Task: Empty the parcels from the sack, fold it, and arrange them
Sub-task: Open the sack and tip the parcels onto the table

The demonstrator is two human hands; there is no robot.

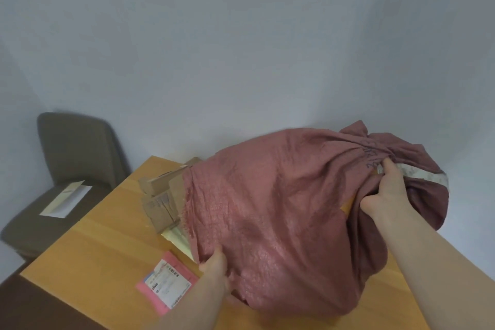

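Sack [281, 211] bulging on the counter [107, 228], mouth spilling parcels [160, 201] leftward. Left hand [214, 268] fingers grasping the near edge, right hand [385, 195] fingers clutching the bunched end. Pink parcel [167, 280] near the counter's front edge; chair [72, 169] beyond the left edge.

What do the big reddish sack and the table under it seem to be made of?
The sack looks like woven plastic or coarse cloth: fine crinkled weave, slight sheen, frayed edge. The table looks like light wood or wood-look laminate: warm tone, long plank-like lines, smooth matt top.
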